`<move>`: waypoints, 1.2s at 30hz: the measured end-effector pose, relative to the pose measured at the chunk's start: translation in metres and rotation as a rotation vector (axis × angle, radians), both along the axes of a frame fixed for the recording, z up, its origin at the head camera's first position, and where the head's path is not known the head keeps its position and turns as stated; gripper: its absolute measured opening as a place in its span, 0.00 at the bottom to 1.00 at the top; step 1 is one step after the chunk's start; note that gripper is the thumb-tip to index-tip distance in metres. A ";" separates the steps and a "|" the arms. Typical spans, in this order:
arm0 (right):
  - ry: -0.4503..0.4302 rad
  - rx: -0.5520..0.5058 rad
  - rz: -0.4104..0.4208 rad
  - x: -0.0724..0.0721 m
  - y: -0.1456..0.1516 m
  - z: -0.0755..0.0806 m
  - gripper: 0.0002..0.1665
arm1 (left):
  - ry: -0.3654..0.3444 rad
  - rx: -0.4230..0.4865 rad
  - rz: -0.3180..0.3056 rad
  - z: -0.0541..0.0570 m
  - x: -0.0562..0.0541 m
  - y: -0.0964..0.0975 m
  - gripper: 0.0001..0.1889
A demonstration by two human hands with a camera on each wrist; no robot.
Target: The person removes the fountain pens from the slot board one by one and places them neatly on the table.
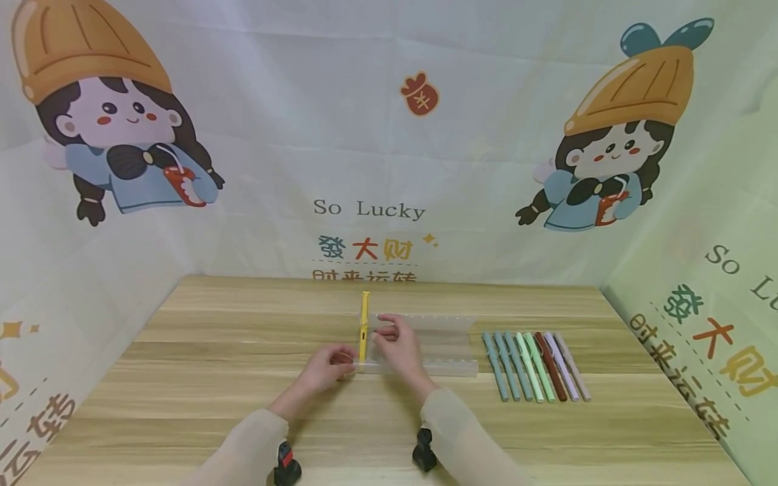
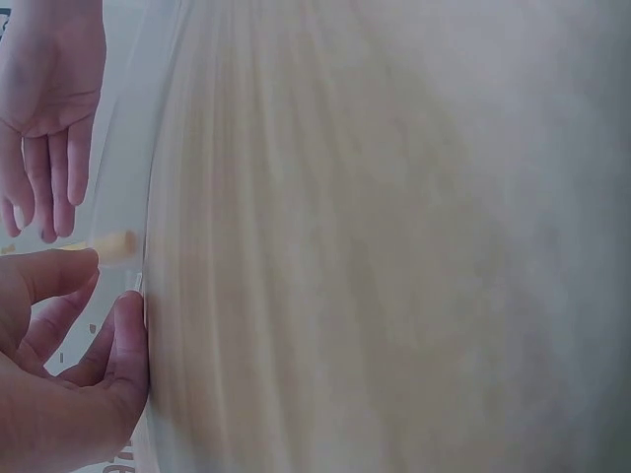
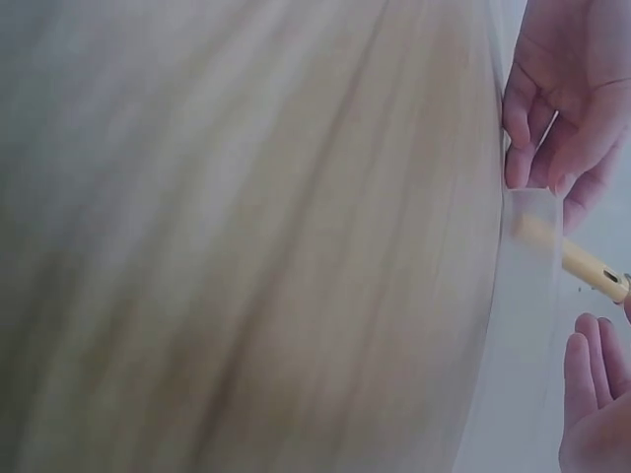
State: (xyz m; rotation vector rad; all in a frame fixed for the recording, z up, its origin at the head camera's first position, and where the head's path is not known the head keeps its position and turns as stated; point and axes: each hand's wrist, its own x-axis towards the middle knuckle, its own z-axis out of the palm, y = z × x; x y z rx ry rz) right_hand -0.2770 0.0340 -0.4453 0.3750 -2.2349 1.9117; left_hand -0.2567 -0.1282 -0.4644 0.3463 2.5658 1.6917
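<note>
A clear plastic pen rack (image 1: 446, 368) lies on the wooden table, its front and back walls notched. In its leftmost place rests a yellow pen (image 1: 364, 327), running from the front wall to the back one. My left hand (image 1: 330, 368) pinches the rack's front left corner between thumb and fingers; the right wrist view shows this left hand (image 3: 572, 94) at the wall's end. Over the rack, just right of the pen, is my right hand (image 1: 398, 344). Its fingers look straight and loose in the left wrist view, where the right hand (image 2: 54, 118) hangs beside the pen's blurred end (image 2: 116, 244).
Right of the rack, several capped pens lie side by side: blue-grey pens (image 1: 506, 368), green pens (image 1: 539, 368), a dark red pen (image 1: 552, 368) and purple pens (image 1: 565, 368). A printed cloth (image 1: 474, 155) encloses the table's back and sides.
</note>
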 end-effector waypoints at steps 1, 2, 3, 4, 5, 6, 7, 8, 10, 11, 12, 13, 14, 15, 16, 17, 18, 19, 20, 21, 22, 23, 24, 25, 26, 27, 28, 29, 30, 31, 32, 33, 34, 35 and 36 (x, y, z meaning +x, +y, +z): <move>-0.004 0.005 -0.004 -0.003 -0.001 -0.003 0.20 | 0.001 0.000 -0.001 0.000 0.000 0.000 0.08; -0.007 0.012 -0.008 -0.004 -0.002 -0.006 0.21 | 0.002 -0.002 -0.003 0.000 0.000 0.000 0.09; -0.008 0.019 -0.014 -0.006 -0.004 -0.007 0.21 | 0.005 -0.003 -0.006 0.000 0.000 0.000 0.08; -0.010 0.024 -0.019 -0.006 -0.005 -0.007 0.22 | 0.008 -0.004 -0.010 0.000 0.000 0.000 0.08; -0.012 0.027 -0.021 -0.007 -0.006 -0.008 0.22 | 0.011 -0.005 -0.013 0.000 0.000 0.000 0.08; -0.014 0.030 -0.025 -0.007 -0.007 -0.007 0.22 | 0.015 -0.007 -0.016 0.000 0.000 -0.001 0.08; -0.017 0.035 -0.031 -0.007 -0.008 -0.007 0.22 | 0.017 -0.009 -0.019 0.000 -0.001 -0.001 0.09; -0.017 0.038 -0.033 -0.006 -0.009 -0.006 0.22 | 0.018 -0.013 -0.020 0.000 -0.001 -0.001 0.09; -0.015 0.046 -0.036 -0.006 -0.011 -0.005 0.22 | 0.021 -0.016 -0.022 -0.001 -0.001 -0.001 0.09; -0.014 0.048 -0.036 -0.006 -0.011 -0.004 0.22 | 0.021 -0.017 -0.024 -0.001 -0.001 -0.001 0.09; -0.013 0.051 -0.036 -0.006 -0.012 -0.004 0.22 | 0.022 -0.017 -0.025 -0.001 -0.002 -0.002 0.09; -0.010 0.056 -0.036 -0.006 -0.013 -0.003 0.22 | 0.023 -0.016 -0.027 -0.001 -0.002 -0.002 0.09; -0.005 0.061 -0.036 -0.006 -0.013 -0.003 0.22 | 0.024 -0.014 -0.027 -0.001 -0.002 -0.002 0.09; -0.002 0.068 -0.038 -0.006 -0.014 -0.003 0.22 | 0.024 -0.013 -0.027 -0.001 -0.002 -0.002 0.09; 0.000 0.074 -0.039 -0.006 -0.014 -0.003 0.23 | 0.024 -0.012 -0.027 -0.001 -0.002 -0.002 0.09; 0.000 0.080 -0.041 -0.006 -0.014 -0.003 0.23 | 0.023 -0.013 -0.025 -0.001 -0.001 -0.002 0.09; 0.004 0.089 -0.045 -0.007 -0.015 -0.003 0.23 | 0.023 -0.013 -0.024 -0.001 -0.001 -0.002 0.09; 0.005 0.098 -0.047 -0.008 -0.015 -0.003 0.24 | 0.022 -0.013 -0.023 -0.001 -0.001 -0.002 0.09; 0.004 0.107 -0.049 -0.008 -0.015 -0.003 0.24 | 0.021 -0.013 -0.022 -0.001 -0.001 -0.002 0.10; 0.003 0.114 -0.051 -0.008 -0.015 -0.003 0.25 | 0.021 -0.012 -0.023 -0.001 -0.001 -0.002 0.10; 0.003 0.121 -0.052 -0.009 -0.016 -0.002 0.25 | 0.023 -0.011 -0.025 -0.001 -0.002 -0.002 0.10; 0.002 0.125 -0.049 -0.009 -0.016 -0.003 0.25 | 0.026 -0.010 -0.028 -0.001 -0.002 -0.002 0.09; 0.001 0.128 -0.047 -0.010 -0.016 -0.003 0.25 | 0.028 -0.009 -0.031 -0.002 -0.003 -0.002 0.09; -0.002 0.131 -0.045 -0.010 -0.016 -0.002 0.25 | 0.031 -0.008 -0.034 -0.002 -0.003 -0.002 0.09; -0.004 0.133 -0.044 -0.010 -0.016 -0.002 0.25 | 0.034 -0.009 -0.036 -0.002 -0.003 -0.002 0.09; -0.003 0.133 -0.042 -0.009 -0.016 -0.002 0.25 | 0.036 -0.010 -0.038 -0.002 -0.003 -0.002 0.09; -0.005 0.133 -0.040 -0.010 -0.017 -0.001 0.25 | 0.038 -0.011 -0.039 -0.002 -0.003 -0.002 0.09; -0.005 0.132 -0.039 -0.010 -0.017 -0.002 0.25 | 0.037 -0.012 -0.038 -0.002 -0.003 -0.002 0.09; -0.006 0.135 -0.041 -0.010 -0.017 -0.001 0.25 | 0.036 -0.013 -0.037 -0.002 -0.003 -0.002 0.09; -0.005 0.136 -0.041 -0.010 -0.017 -0.001 0.25 | 0.034 -0.014 -0.036 -0.002 -0.003 -0.002 0.09; -0.009 0.138 -0.042 -0.010 -0.018 -0.001 0.25 | 0.032 -0.016 -0.033 -0.002 -0.003 -0.002 0.09; -0.011 0.141 -0.042 -0.011 -0.018 -0.001 0.25 | 0.029 -0.017 -0.031 -0.002 -0.003 -0.002 0.09; -0.015 0.142 -0.042 -0.011 -0.018 -0.001 0.25 | 0.025 -0.019 -0.027 -0.002 -0.003 -0.002 0.09; -0.018 0.146 -0.043 -0.012 -0.018 -0.001 0.25 | 0.021 -0.021 -0.022 -0.002 -0.003 -0.002 0.09; -0.019 0.146 -0.040 -0.012 -0.018 -0.001 0.25 | 0.018 -0.022 -0.018 -0.002 -0.002 -0.001 0.09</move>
